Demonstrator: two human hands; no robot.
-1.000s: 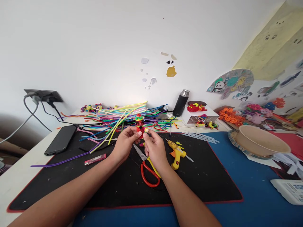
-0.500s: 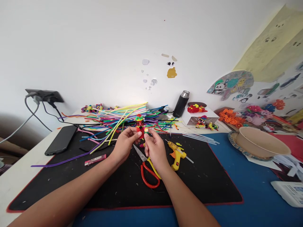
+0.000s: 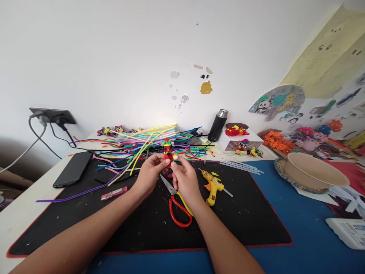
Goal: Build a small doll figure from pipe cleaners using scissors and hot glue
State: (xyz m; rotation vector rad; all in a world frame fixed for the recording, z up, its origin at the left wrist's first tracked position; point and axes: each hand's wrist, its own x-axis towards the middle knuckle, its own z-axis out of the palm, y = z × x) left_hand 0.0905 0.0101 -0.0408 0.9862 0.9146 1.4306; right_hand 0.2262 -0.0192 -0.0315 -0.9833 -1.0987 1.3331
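A small pipe-cleaner figure [image 3: 167, 145], mostly red with a green and yellow headpiece, is held upright between my hands. My left hand [image 3: 151, 171] pinches its left side with thumb and fingers. On the other side, my right hand [image 3: 184, 177] is closed on the figure's lower right, by a small pale yellow and white round piece [image 3: 175, 156]. Fingers cover the figure's lower part. Beneath my hands lie scissors [image 3: 180, 213] with one red and one yellow handle, blades partly open. A yellow glue gun [image 3: 212, 186] rests to the right of my right hand.
Behind my hands spreads a pile of coloured pipe cleaners [image 3: 148, 137]. A phone [image 3: 72, 170] and a pink box cutter [image 3: 114, 193] lie left on the black mat [image 3: 137, 232]. Glue sticks [image 3: 242, 167], a black flask [image 3: 218, 125] and a beige bowl [image 3: 316, 173] stand or lie right.
Almost nothing differs. My right hand has shifted very slightly left against the figure, and the whole view has moved a little.
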